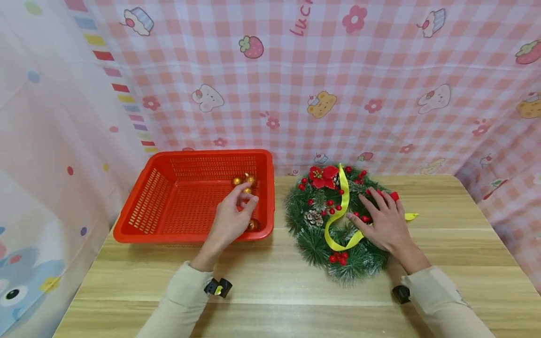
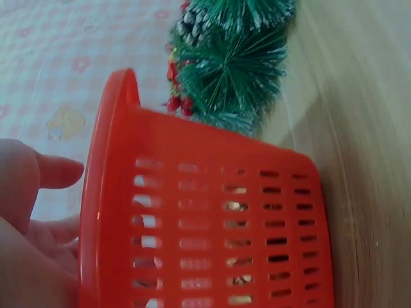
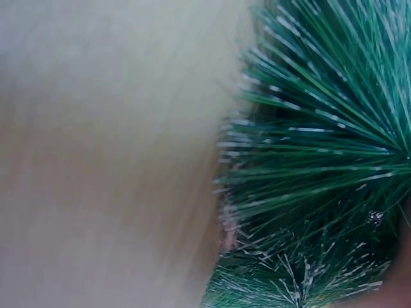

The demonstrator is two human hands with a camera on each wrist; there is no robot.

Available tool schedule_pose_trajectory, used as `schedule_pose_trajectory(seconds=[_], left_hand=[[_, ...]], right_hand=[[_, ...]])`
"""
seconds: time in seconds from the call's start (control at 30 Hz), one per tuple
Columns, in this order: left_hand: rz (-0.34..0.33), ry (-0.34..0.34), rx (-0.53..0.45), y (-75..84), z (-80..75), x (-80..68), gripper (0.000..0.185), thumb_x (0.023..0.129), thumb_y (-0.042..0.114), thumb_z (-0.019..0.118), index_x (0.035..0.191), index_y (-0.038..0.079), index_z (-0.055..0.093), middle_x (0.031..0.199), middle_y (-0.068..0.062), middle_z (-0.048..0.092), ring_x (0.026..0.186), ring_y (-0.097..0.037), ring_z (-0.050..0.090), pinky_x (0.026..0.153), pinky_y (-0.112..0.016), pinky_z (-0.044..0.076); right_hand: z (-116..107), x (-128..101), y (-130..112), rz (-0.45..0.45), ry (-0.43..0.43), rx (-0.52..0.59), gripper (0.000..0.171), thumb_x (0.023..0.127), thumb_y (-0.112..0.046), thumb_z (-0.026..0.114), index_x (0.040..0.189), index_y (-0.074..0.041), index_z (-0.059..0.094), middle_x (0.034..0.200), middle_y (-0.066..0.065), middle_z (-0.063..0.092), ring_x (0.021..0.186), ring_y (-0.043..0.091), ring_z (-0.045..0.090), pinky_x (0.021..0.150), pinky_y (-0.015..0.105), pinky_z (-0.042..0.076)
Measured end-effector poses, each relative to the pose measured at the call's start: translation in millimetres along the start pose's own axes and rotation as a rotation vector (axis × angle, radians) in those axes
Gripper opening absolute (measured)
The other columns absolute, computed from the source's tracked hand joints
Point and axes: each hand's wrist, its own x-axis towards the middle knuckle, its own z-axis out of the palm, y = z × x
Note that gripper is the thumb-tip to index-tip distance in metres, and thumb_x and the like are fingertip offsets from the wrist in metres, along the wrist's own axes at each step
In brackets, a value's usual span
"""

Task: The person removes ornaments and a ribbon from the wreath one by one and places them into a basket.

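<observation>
A green Christmas wreath (image 1: pixel 314 244) lies on the table, trimmed with red berries, a red poinsettia (image 1: pixel 323 177), a pine cone (image 1: pixel 313 218) and a loose yellow ribbon (image 1: pixel 344 188). My right hand (image 1: pixel 382 227) rests on the wreath's right side with its fingers spread, partly covering the ribbon. Over the right end of a red plastic basket (image 1: pixel 194 237) hovers my left hand (image 1: pixel 232 216), thumb and fingers loosely bent with a gap between them. Gold balls (image 1: pixel 237 180) lie inside the basket near those fingers. In the left wrist view, the fingers (image 2: pixel 61 172) show beside the basket's rim.
Wood-grain table (image 1: pixel 270 291) runs under both things, its far edge close to a pink checked curtain (image 1: pixel 270 84). Another gold ball (image 1: pixel 253 225) sits in the basket's near right corner. Green bristles (image 3: pixel 321 141) fill the right side of the right wrist view.
</observation>
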Motion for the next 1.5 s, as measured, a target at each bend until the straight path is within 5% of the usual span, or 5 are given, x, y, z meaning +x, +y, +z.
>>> schedule_pose_trajectory(seconds=[0.43,0.57,1.1,1.37,1.5], left_hand=[[0.048,-0.147,0.446,4.3,28.1,-8.8,0.068,0.096,0.052,0.055,0.155,0.026,0.035,0.139,-0.01,0.058,0.121,-0.029,0.059,0.088,-0.054,0.049],[0.063,-0.17,0.531,3.1,31.1,-9.6,0.071,0.096,0.056,0.053,0.157,0.026,0.031,0.134,-0.01,0.061,0.11,-0.027,0.062,0.076,-0.047,0.048],[0.091,-0.143,0.574,1.7,34.6,-8.9,0.069,0.096,0.054,0.052,0.157,0.028,0.031,0.085,0.0,0.058,0.061,-0.016,0.049,0.055,-0.033,0.035],[0.086,-0.139,0.559,1.7,35.5,-9.2,0.069,0.095,0.051,0.055,0.156,0.028,0.032,0.078,0.002,0.054,0.058,-0.016,0.048,0.056,-0.034,0.034],[0.079,-0.123,0.549,1.9,35.1,-9.8,0.069,0.095,0.051,0.057,0.156,0.027,0.033,0.097,-0.005,0.065,0.071,-0.022,0.058,0.06,-0.038,0.042]], right_hand=[[0,-1,-1,0.006,0.003,0.015,0.075,0.093,-0.06,0.054,0.144,-0.005,0.05,0.155,0.023,0.032,0.141,0.051,0.023,0.111,0.071,0.013],[-1,-2,-1,0.002,0.002,0.032,0.074,0.093,-0.058,0.055,0.144,-0.005,0.05,0.155,0.024,0.032,0.141,0.051,0.023,0.111,0.071,0.013],[-23,19,33,0.126,-0.013,0.409,0.069,0.099,-0.042,0.057,0.152,-0.003,0.035,0.159,0.029,0.017,0.139,0.06,0.019,0.1,0.079,0.019],[-19,29,52,0.2,-0.251,0.606,0.081,0.101,-0.049,0.049,0.159,-0.006,0.013,0.162,0.027,0.012,0.146,0.052,0.011,0.109,0.072,0.017],[-16,30,54,0.199,-0.311,0.641,0.083,0.1,-0.053,0.048,0.16,-0.012,0.007,0.164,0.023,0.006,0.147,0.05,0.007,0.11,0.072,0.015]])
